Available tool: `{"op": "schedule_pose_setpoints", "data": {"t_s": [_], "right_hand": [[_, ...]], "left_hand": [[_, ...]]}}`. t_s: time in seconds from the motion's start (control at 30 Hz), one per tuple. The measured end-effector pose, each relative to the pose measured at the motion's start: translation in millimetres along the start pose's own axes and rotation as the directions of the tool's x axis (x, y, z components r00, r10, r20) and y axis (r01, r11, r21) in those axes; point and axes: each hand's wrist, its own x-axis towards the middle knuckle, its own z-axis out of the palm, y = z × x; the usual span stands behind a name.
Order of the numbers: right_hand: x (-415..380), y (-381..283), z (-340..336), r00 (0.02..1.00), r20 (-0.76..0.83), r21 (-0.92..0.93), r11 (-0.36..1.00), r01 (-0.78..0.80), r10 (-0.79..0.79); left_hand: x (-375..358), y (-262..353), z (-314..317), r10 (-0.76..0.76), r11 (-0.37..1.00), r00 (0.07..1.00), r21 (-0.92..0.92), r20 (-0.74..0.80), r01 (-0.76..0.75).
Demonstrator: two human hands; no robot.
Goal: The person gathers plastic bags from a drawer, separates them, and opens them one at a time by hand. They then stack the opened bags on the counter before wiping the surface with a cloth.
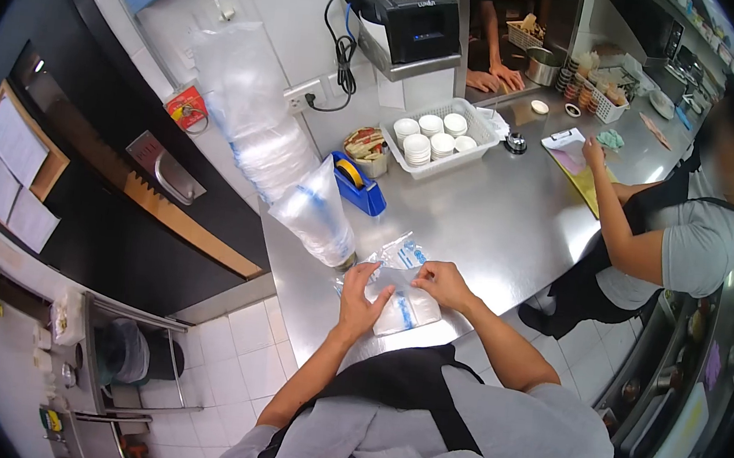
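Pinching a clear plastic bag (402, 307) at its top edge, my right hand (439, 284) grips it between fingertips and thumb; my left hand (363, 297) lies on the same bag with fingers curled over its left side, grasping it; the bag rests on the steel worktop (491, 223) just in front of my apron, with more small bags (402, 254) touching it behind; a tall stack of plastic cups (320, 216) leans just beside my left hand; a blue tape dispenser (356, 184) sits farther back, near a white basket of lidded tubs (436, 137); a co-worker's hand (593, 151) rests on a yellow board (585, 181), well apart from mine.
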Motion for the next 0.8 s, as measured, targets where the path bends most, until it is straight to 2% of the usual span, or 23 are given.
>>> {"op": "schedule_pose_setpoints", "data": {"t_s": [0.07, 0.1, 0.13, 0.2, 0.23, 0.33, 0.37, 0.47, 0.63, 0.8], "right_hand": [[1.4, -3.8, -0.2, 0.999, -0.027, -0.042, 0.998, -0.045, 0.044], [2.8, -8.2, -1.8, 0.998, -0.029, -0.067, 0.996, -0.059, 0.058], [4.7, -11.2, -3.3, 0.997, -0.031, -0.093, 0.993, -0.074, 0.071], [8.8, -5.0, 0.2, 1.0, 0.012, -0.05, 0.999, 0.002, -0.002], [11.3, -1.5, 2.1, 0.999, 0.032, -0.026, 0.999, 0.039, -0.038], [14.0, 5.6, 6.0, 0.994, 0.058, -0.007, 0.996, 0.09, -0.089], [14.5, 7.8, 7.3, 0.993, 0.043, -0.026, 0.994, 0.109, -0.108], [16.2, 10.0, 10.6, 0.989, 0.015, -0.072, 0.987, 0.146, -0.145], [17.0, 3.6, 13.3, 0.99, 0.013, -0.061, 0.988, 0.141, -0.141], [17.8, -3.8, 9.7, 0.994, 0.043, -0.008, 0.994, 0.105, -0.105]], "left_hand": [[-8.9, 3.4, 0.8, -0.005, 0.999, 0.999, 0.035, -0.051, 0.006], [-20.4, -2.3, 3.4, -0.113, 0.991, 0.993, -0.06, 0.039, 0.116], [-23.7, -4.1, 5.6, -0.031, 0.999, 0.99, -0.035, 0.134, 0.036], [-30.2, -8.3, 9.3, 0.117, 0.992, 0.938, -0.001, 0.326, -0.123], [-32.9, -9.7, 13.1, 0.091, 0.995, 0.904, 0.008, 0.417, -0.104], [-33.4, -3.5, 16.5, 0.015, 0.98, 0.883, 0.17, 0.469, -0.107], [-35.1, -8.8, 18.1, -0.092, 0.975, 0.824, 0.217, 0.56, -0.038], [-46.1, -18.8, 27.0, -0.061, 0.93, 0.813, 0.329, 0.579, -0.165], [-36.0, -11.9, 24.1, -0.178, 0.935, 0.762, 0.349, 0.623, -0.067], [-33.9, -15.4, 26.9, -0.234, 0.906, 0.713, 0.414, 0.661, -0.087]]}}
